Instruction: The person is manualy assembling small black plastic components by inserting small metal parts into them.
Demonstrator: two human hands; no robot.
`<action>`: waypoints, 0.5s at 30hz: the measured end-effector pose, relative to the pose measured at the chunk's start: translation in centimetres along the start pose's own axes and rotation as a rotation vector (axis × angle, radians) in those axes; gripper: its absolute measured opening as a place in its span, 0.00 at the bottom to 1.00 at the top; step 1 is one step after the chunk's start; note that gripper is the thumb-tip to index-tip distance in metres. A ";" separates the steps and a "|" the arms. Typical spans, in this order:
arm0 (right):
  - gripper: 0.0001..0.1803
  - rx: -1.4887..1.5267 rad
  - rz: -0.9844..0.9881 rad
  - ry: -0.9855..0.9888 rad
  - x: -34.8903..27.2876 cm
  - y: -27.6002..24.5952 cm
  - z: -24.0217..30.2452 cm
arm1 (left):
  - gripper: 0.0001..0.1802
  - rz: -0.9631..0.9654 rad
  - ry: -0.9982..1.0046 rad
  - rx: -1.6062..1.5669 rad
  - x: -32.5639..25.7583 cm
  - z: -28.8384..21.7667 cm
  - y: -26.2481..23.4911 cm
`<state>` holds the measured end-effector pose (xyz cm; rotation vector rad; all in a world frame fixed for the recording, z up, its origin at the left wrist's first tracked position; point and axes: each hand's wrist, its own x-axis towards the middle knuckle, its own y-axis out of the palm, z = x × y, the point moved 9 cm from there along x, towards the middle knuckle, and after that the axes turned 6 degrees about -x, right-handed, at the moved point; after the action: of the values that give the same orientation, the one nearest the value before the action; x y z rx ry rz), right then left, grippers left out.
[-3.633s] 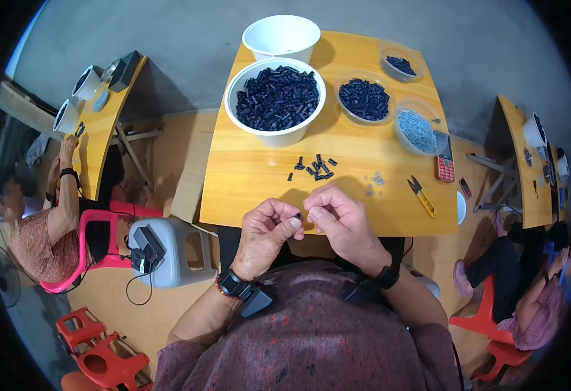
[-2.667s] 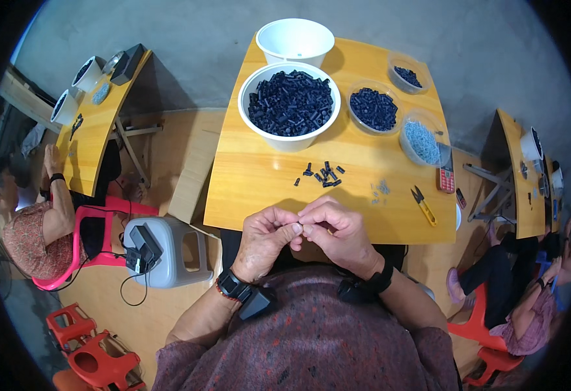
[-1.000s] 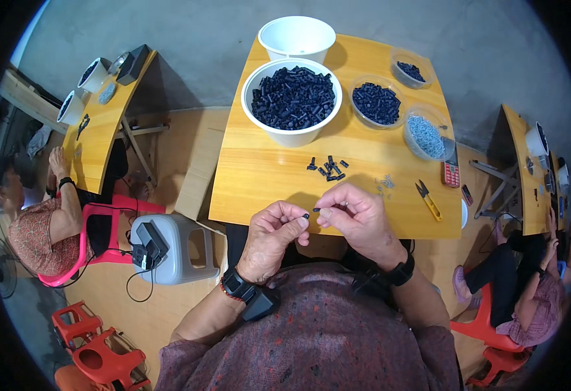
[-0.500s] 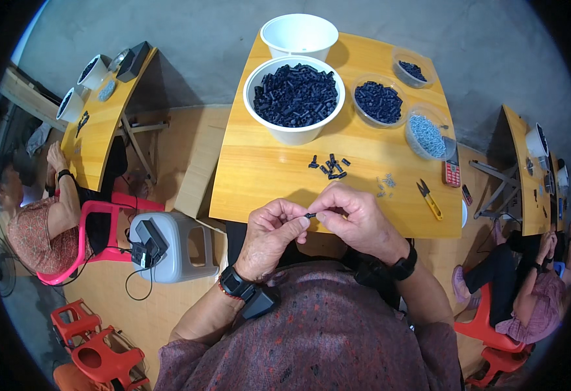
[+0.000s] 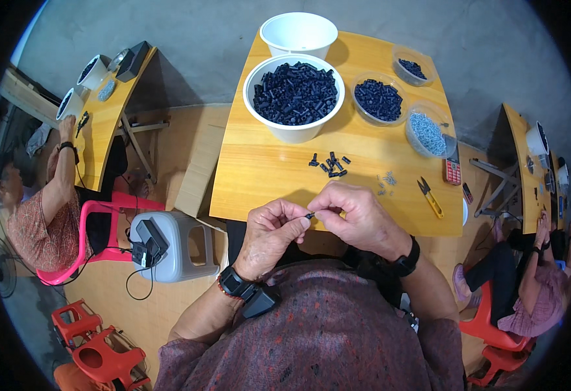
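Above the near table edge, my left hand (image 5: 269, 238) pinches a small black plastic piece (image 5: 309, 216) between thumb and index finger. My right hand (image 5: 360, 218) is closed against its other end, fingertips pressed together; whatever they hold is hidden. Just beyond my hands, several short black plastic pieces (image 5: 342, 173) lie loose on the wooden table (image 5: 253, 186). To their right is a small scatter of silvery screws (image 5: 389, 177). Yellow-handled thread snips (image 5: 432, 199) rest farther right, blades pointing away from me.
A white bowl (image 5: 295, 135) heaped with black pieces stands ahead, another white bowl (image 5: 298, 40) behind it. Clear tubs of black pieces and a tub of screws (image 5: 427, 133) line the right, near a red phone (image 5: 452, 173). A grey stool (image 5: 175, 251) stands left. People work at side tables.
My right hand's fingers have shifted slightly at the black piece; my left hand has barely moved. The person at the left table has reached farther forward, toward a white container.
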<state>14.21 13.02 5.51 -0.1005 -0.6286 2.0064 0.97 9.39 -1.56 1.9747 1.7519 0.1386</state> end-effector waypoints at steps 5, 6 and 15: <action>0.05 -0.036 0.019 -0.026 0.2 -0.1 0.5 | 0.05 -0.007 -0.011 0.015 -0.1 -0.1 0.2; 0.05 -0.029 0.022 -0.029 0.1 0.0 0.5 | 0.05 -0.013 -0.013 0.018 0.0 0.0 0.1; 0.06 -0.152 0.052 -0.104 0.1 0.3 1.8 | 0.04 -0.025 -0.018 0.076 -0.3 0.6 0.2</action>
<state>13.36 12.26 6.97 -0.1053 -0.8535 2.0218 1.38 8.96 -1.93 1.9997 1.7944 0.0464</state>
